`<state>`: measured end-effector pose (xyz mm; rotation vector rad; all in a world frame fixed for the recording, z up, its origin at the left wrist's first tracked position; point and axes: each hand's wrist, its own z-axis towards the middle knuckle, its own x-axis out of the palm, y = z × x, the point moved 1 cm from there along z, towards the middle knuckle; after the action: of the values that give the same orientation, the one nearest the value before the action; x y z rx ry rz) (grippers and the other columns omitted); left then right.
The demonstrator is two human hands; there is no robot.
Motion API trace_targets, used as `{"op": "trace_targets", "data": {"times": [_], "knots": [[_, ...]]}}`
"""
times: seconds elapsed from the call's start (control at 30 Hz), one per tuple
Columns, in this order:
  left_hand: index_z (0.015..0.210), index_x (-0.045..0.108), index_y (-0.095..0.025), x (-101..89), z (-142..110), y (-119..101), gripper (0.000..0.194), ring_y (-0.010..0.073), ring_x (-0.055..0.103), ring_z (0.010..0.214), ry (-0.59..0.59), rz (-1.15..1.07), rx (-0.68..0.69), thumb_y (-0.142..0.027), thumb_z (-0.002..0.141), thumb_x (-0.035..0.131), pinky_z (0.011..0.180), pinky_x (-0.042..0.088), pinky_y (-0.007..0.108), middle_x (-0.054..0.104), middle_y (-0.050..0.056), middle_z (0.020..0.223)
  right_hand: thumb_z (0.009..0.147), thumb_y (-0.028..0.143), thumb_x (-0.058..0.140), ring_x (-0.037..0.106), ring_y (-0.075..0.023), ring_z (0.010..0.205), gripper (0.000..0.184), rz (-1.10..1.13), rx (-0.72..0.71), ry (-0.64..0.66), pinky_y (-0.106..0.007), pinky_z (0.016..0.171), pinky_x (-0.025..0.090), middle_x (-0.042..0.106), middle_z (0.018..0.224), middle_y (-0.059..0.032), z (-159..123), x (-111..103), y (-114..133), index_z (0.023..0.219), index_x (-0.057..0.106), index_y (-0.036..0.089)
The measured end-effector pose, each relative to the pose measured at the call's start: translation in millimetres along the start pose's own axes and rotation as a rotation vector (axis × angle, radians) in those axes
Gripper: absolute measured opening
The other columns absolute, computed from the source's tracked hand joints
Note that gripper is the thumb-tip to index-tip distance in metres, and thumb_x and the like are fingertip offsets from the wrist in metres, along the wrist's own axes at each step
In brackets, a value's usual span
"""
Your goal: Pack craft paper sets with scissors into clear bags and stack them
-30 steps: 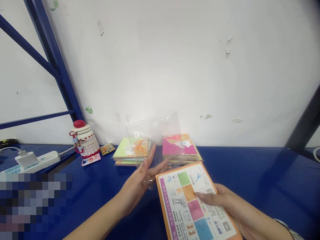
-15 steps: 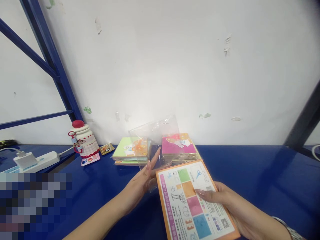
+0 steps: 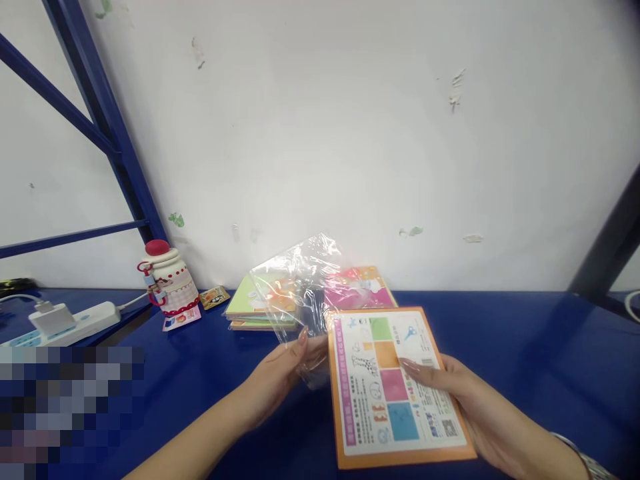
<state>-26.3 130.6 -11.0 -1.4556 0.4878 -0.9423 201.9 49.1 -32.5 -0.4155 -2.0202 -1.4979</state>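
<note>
My right hand [image 3: 470, 393] grips an orange-bordered booklet [image 3: 370, 413] by its right edge, thumb on top and fingers underneath. Printed pictures, coloured squares and a QR code cover the side facing me. A clear plastic sleeve [image 3: 285, 267] stands up from my left hand [image 3: 285, 370], pinched between thumb and fingers; part of that hand is hidden behind the booklet. Behind the sleeve lie a stack of green-topped booklets [image 3: 245, 300] and a pink-topped stack [image 3: 385, 297], the latter partly covered by the held booklet.
On the left of the blue table [image 3: 500, 347] stands a white bottle with a red lid [image 3: 173, 280]. Beside it lie a pink packet [image 3: 181, 319] and a gold packet [image 3: 214, 297]. A white power strip [image 3: 95, 321] with a plugged-in charger sits further left. Behind rises a white wall [image 3: 320, 133].
The booklet has moved slightly right and away from me, turning more upright in view. My left fingers have closed on the sleeve, which has shifted a little left.
</note>
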Motion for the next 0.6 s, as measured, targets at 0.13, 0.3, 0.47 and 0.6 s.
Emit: {"op": "trace_targets", "data": {"times": [0.13, 0.3, 0.47, 0.6], "knots": [[0.128, 0.052, -0.012, -1.3, -3, -2, 0.048, 0.0258, 0.039, 0.13, 0.023, 0.057, -0.017, -0.042, 0.094, 0.037, 0.113, 0.02, 0.038, 0.048, 0.011, 0.137, 0.082, 0.019, 0.066, 0.068, -0.0335, 0.09, 0.046, 0.072, -0.001, -0.136, -0.05, 0.087, 0.051, 0.072, 0.097, -0.0184, 1, -1, 3, 0.124, 0.054, 0.006], [0.132, 0.048, -0.016, -5.3, -6, 1, 0.045, 0.0247, 0.032, 0.134, 0.064, 0.18, -0.039, -0.039, 0.095, 0.037, 0.114, 0.018, 0.039, 0.04, 0.008, 0.143, 0.082, 0.021, 0.065, 0.068, -0.0339, 0.091, 0.061, 0.152, 0.029, -0.225, -0.05, 0.091, 0.049, 0.072, 0.097, -0.0202, -1, -1, 7, 0.134, 0.04, 0.002], [0.135, 0.042, -0.018, -3.2, -5, 8, 0.047, 0.026, 0.029, 0.135, 0.108, 0.163, -0.049, -0.04, 0.094, 0.04, 0.114, 0.018, 0.043, 0.042, 0.008, 0.142, 0.083, 0.024, 0.065, 0.066, -0.0348, 0.095, 0.063, 0.163, 0.053, -0.202, -0.05, 0.091, 0.049, 0.071, 0.1, -0.0214, 0, -2, 5, 0.135, 0.039, 0.002], [0.137, 0.04, -0.018, 3.0, -5, 10, 0.048, 0.0282, 0.038, 0.13, 0.135, 0.03, -0.051, -0.039, 0.095, 0.037, 0.112, 0.022, 0.046, 0.047, 0.01, 0.139, 0.081, 0.025, 0.067, 0.066, -0.0336, 0.096, 0.062, 0.139, 0.003, -0.204, -0.048, 0.091, 0.05, 0.07, 0.103, -0.0202, 2, -2, 2, 0.134, 0.041, 0.004]]}}
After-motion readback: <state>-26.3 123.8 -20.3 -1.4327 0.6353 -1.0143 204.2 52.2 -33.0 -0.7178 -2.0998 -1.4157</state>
